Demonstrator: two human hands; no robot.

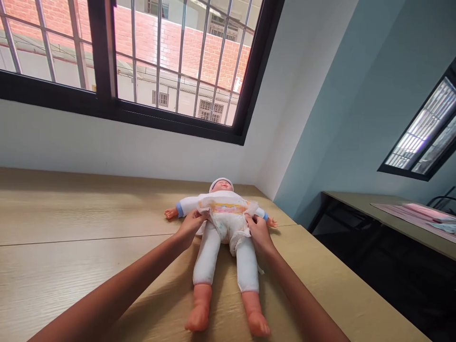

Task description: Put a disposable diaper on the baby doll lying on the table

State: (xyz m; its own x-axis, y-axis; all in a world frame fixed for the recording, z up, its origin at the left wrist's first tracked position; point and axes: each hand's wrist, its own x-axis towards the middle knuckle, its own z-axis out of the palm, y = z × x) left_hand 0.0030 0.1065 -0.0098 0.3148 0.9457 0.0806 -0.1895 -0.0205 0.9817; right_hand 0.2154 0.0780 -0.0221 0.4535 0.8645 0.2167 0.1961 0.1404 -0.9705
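Observation:
A baby doll (206,266) in white clothes with blue cuffs and a white cap lies on its back on the wooden table (89,275), feet towards me. Around its hips is a white diaper (230,221) with a coloured print band across the front. My left hand (192,225) pinches the diaper's edge at the doll's hip on the left. At the opposite hip, my right hand (258,230) has its fingers closed on the other edge. The fingertips are partly hidden by the diaper's folds.
A barred window (178,66) with a black frame is in the wall behind the table. To the right, across a gap, stands another table (352,206) with pink sheets or packets (423,213) on it. The near table's right edge runs close to my right forearm.

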